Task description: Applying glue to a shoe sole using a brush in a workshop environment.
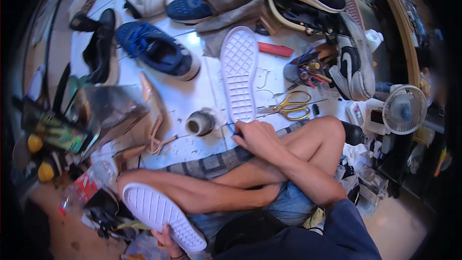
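My left hand (pixel 164 236) grips a white rubber shoe sole (pixel 159 209) at the lower left, tilted against my leg. My right hand (pixel 251 136) is closed at the lower end of a second white sole (pixel 238 67), which lies tread up on the tiles. A thin bluish thing shows at its fingers, too small to name. Gold-handled scissors (pixel 293 105) lie just right of that hand. A small grey metal pot (pixel 199 124) stands to its left, and a red tool (pixel 277 49) lies beside the upper part of the sole.
Several shoes, including a blue sneaker (pixel 159 55), surround the tiled work area (pixel 192 96). A cup of tools (pixel 301 70) and a small fan (pixel 403 109) are at the right. Tan straps (pixel 154 125), a grey metal piece (pixel 110 110) and a plastic bottle (pixel 86 192) are at the left.
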Motion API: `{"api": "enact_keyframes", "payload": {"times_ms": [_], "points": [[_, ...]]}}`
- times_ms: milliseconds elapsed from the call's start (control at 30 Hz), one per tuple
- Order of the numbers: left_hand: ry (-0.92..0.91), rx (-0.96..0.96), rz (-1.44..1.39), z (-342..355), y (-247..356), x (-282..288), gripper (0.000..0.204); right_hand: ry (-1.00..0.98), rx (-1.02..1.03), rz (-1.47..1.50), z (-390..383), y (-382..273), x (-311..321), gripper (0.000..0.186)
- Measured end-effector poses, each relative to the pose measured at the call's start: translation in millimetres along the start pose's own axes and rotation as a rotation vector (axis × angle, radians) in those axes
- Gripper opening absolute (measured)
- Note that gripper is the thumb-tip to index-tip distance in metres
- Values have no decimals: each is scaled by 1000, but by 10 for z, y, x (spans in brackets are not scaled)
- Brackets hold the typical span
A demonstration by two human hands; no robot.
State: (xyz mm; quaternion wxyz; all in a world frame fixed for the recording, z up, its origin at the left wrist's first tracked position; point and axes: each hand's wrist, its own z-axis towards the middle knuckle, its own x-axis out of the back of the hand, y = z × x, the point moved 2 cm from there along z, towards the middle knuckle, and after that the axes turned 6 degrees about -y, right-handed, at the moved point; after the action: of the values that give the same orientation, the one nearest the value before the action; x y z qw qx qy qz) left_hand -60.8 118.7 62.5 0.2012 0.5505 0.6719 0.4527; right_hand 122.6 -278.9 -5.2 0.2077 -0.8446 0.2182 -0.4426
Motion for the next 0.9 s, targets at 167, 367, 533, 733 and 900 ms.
{"api": "enact_keyframes", "payload": {"times_ms": [167, 367, 533, 733, 900], "points": [[17, -33, -44, 71, -58, 224, 56, 21, -27, 12, 7, -32, 103, 32], [64, 2, -83, 19, 172, -101, 55, 260, -55, -43, 14, 73, 141, 42], [44, -24, -61, 69, -15, 132, 53, 147, -48, -44, 56, -62, 110, 41], [26, -17, -93, -3, 170, -57, 52, 8, -20, -119, 114, -76, -90, 31], [-23, -56, -26, 43, -19, 52, 49, -26, -37, 23, 129, 106, -113, 21]]}}
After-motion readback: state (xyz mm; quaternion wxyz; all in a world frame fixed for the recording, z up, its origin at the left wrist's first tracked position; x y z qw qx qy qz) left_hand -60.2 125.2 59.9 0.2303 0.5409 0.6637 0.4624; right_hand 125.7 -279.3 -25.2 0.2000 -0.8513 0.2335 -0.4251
